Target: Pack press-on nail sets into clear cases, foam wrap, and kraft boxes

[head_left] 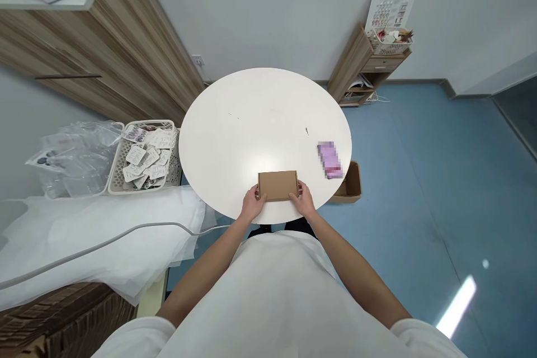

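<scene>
A small brown cardboard box [277, 185], its lid closed, is at the near edge of the round white table [251, 123]. My left hand [253, 203] grips its left end, thumb on the near left corner and fingers curled around the side. On the opposite end, my right hand [304, 200] holds the box the same way. The undersides of both hands are hidden, and I cannot tell whether the box touches the tabletop. To the right of the box lies a purple, pixelated item [330, 160].
An open cardboard box [351, 183] stands below the table's right side. White baskets at left hold printed cards [146, 159] and clear plastic packaging [81, 159]. White sheeting [104, 235] with a grey cable lies nearer. A wooden cabinet [369, 64] stands by the wall.
</scene>
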Demonstrator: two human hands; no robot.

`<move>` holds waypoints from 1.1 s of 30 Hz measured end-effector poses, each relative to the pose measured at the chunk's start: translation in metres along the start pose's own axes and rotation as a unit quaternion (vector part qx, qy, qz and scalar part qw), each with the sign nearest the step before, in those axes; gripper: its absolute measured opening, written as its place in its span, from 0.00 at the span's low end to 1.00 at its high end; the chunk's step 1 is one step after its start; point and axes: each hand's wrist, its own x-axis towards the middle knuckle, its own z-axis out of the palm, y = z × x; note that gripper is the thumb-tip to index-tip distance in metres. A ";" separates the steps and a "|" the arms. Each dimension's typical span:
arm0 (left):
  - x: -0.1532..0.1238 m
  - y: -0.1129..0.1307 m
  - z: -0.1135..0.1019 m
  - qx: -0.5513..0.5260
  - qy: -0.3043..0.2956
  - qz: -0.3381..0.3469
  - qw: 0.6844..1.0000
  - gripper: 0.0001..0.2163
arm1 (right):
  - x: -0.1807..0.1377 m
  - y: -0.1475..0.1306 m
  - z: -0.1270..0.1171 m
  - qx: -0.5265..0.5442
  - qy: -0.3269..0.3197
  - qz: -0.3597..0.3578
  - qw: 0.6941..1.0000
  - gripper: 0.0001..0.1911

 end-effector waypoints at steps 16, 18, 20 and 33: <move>-0.017 0.163 0.123 -0.017 0.000 0.160 0.987 0.26 | -0.002 0.033 -0.163 0.145 0.188 0.007 0.971 0.30; -0.013 0.189 0.153 0.003 -0.049 0.192 0.980 0.27 | -0.002 0.051 -0.197 0.134 0.225 0.009 0.965 0.30; -0.008 0.210 0.184 0.025 -0.096 0.213 0.972 0.28 | -0.002 0.070 -0.227 0.121 0.255 0.017 0.959 0.31; 0.032 0.266 0.316 0.104 -0.280 0.285 0.911 0.31 | 0.017 0.150 -0.314 0.060 0.333 0.062 0.939 0.33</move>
